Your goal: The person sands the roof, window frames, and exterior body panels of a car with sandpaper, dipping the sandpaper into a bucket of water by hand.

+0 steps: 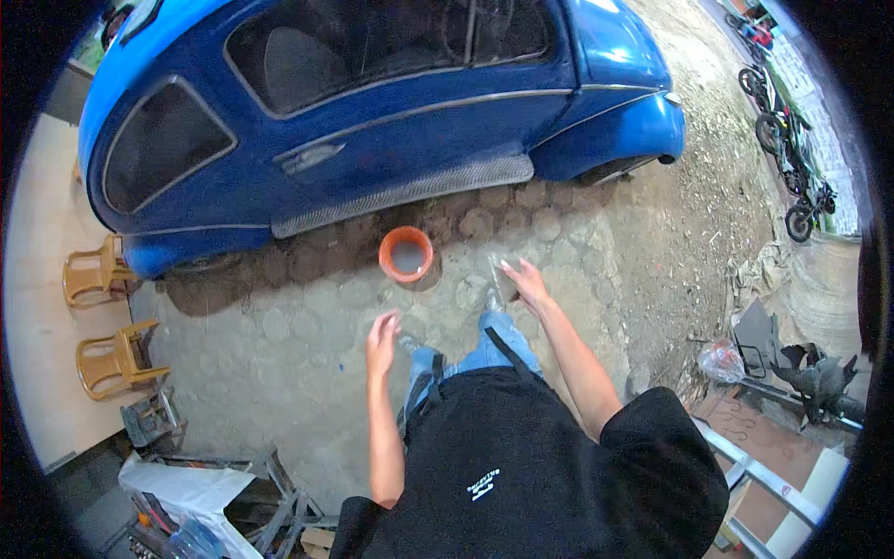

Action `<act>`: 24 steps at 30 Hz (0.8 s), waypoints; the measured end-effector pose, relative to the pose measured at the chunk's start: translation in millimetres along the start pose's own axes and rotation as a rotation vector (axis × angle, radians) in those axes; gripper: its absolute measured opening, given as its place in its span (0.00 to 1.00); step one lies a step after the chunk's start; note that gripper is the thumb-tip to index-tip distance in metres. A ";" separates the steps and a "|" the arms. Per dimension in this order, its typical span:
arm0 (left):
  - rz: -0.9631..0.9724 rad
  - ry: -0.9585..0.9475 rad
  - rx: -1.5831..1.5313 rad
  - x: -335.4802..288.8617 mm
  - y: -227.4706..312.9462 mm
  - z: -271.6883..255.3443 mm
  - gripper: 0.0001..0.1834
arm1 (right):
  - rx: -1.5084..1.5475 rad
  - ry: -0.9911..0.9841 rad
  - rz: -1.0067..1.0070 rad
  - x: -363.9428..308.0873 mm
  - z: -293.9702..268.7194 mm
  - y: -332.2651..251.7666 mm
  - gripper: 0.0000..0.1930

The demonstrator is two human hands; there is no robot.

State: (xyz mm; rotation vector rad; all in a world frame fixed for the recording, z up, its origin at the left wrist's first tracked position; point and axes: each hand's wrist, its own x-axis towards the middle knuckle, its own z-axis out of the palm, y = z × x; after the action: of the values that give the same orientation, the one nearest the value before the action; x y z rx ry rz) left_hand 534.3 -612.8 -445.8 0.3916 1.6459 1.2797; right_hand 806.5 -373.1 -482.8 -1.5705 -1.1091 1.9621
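My left hand (383, 339) hangs in the air with its fingers loosely apart and nothing visible in it. Farther forward and to the right, my right hand (529, 285) has its fingers spread. A pale, see-through smear shows beside its fingertips, too blurred to name. Between and beyond both hands stands an orange bucket (386, 265) on the paved ground, holding a greyish liquid. Neither hand touches it. Behind the bucket is a blue car (419, 130), its ribbed running board (410, 194) facing me.
Tan plastic chairs (116, 361) stand along the left wall. At lower left is a metal frame (284, 494) beside a white sheet (186, 484). To the right lie a clear plastic bag (720, 361) and a ladder (764, 480). Motorcycles (792, 158) are parked at far right.
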 end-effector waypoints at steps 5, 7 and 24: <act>0.110 -0.090 -0.081 -5.8 80.3 8.1 0.22 | 0.025 -0.219 0.067 -86.8 131.7 -80.9 0.34; 0.116 -0.108 -0.116 -1.3 96.6 4.2 0.24 | 0.116 -0.281 0.029 -100.8 153.9 -86.8 0.34; 0.229 0.042 0.129 37.0 114.7 -28.1 0.13 | -0.335 -0.111 -0.480 -70.5 232.3 -68.2 0.39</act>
State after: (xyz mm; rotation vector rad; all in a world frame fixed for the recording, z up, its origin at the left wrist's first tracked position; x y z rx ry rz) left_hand 459.6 -556.1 -365.1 0.6516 1.7638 1.3601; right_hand 597.2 -460.0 -372.1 -1.1946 -1.7451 1.6115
